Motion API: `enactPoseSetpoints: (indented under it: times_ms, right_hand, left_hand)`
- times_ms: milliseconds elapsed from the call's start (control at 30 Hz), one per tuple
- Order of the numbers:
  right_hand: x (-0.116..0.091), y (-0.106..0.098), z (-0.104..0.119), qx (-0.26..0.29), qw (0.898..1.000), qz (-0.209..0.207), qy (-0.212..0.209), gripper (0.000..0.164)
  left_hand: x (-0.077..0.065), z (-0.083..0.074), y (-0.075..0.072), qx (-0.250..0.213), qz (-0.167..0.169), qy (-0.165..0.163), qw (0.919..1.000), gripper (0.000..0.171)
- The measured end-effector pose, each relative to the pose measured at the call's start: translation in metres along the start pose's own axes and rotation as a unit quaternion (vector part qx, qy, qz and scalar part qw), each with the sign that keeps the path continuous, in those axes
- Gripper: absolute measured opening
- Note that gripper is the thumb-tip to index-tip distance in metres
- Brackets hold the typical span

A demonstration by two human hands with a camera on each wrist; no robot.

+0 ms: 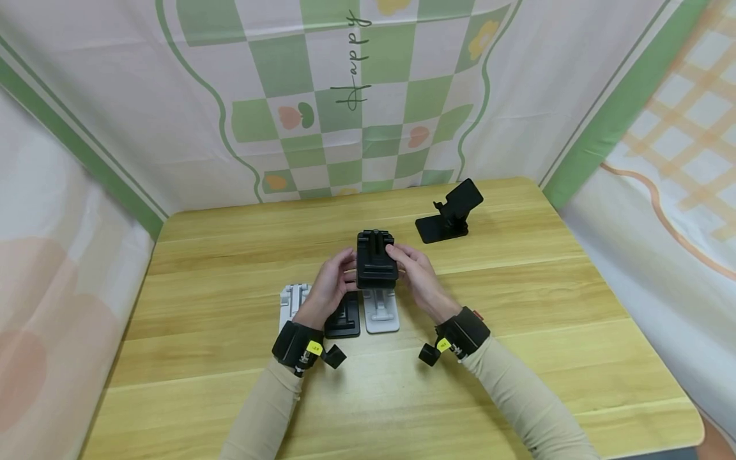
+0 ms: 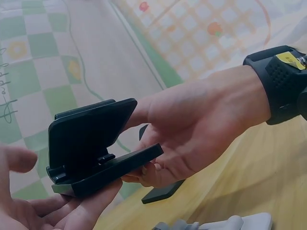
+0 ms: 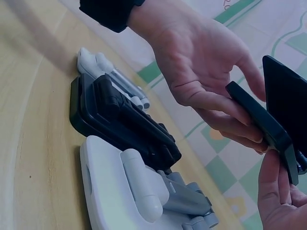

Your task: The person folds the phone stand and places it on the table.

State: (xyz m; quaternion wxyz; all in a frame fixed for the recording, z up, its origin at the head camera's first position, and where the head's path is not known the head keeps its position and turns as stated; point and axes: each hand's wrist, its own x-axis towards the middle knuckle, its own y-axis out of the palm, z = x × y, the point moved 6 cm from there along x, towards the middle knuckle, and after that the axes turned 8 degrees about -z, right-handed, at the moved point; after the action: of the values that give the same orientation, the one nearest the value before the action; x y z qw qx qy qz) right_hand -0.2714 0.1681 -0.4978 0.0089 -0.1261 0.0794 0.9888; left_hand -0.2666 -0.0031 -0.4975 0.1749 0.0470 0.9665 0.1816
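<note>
Both hands hold up a partly unfolded black phone stand (image 1: 376,265), its plate tilted up from its base in the left wrist view. My right hand (image 1: 422,279) grips its right side, thumb on the plate and fingers beneath the base. On the other side, the left hand (image 3: 206,72) supports the base from below with extended fingers; its thumb stands apart from the stand in the left wrist view. Below lie three folded stands in a row: a white one (image 1: 293,297) partly hidden by the left hand, a black one (image 1: 343,322) and another white one (image 1: 382,314).
An unfolded black phone stand (image 1: 451,217) stands at the back right of the wooden table (image 1: 517,275). A patterned cloth (image 1: 385,102) hangs behind the table's far edge. Each wrist wears a black camera band (image 1: 462,332).
</note>
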Motion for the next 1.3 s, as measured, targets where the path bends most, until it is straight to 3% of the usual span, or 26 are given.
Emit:
enactPoseSetpoints:
  times_ms: [467,767,1033,1300]
  right_hand:
    - [-0.0011,0.0009,0.0010,-0.007,1.000,0.001,-0.009,0.052]
    - [0.0007,-0.0009,-0.0003,-0.016,1.000,0.001,-0.011,0.051]
    - [0.0004,0.0006,-0.0035,-0.008,1.000,0.009,-0.018,0.039]
    - [-0.0009,0.0010,-0.0054,-0.015,1.000,0.013,-0.014,0.044]
  left_hand:
    - [0.0015,0.0018,-0.0032,0.058,-0.025,0.007,0.9980,0.044]
    - [0.0014,0.0016,-0.0036,0.041,-0.027,0.015,0.9987,0.040]
    - [0.0015,0.0046,-0.0052,0.037,-0.016,0.014,0.9991,0.045]
    - [0.0015,0.0046,-0.0062,0.053,-0.012,0.019,0.9983,0.044]
